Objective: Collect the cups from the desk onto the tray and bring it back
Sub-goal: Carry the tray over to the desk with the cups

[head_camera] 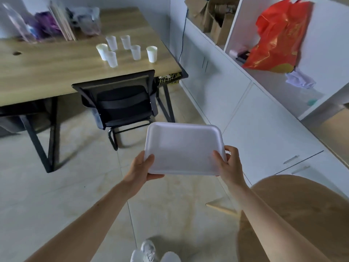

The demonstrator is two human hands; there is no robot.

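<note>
Now, from the head view, we hold the tray (pixel 181 148) level over the floor, left hand (pixel 140 167) and right hand (pixel 229 163) each clasping a near corner, thumbs on top, likely to keep it flat for loading. It carries nothing. Six cups (pixel 125 49) stand at eleven o'clock on the desk (pixel 56 69), well apart from us, behind a chair (pixel 120 103). Cabinets (pixel 245 110) run at two o'clock.

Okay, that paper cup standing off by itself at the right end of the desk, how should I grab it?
Grip the rightmost cup around its side wall, coming from the right, its clear side. It stands upright, mouth up, apart from the other cups; the chair blocks the front.
</note>
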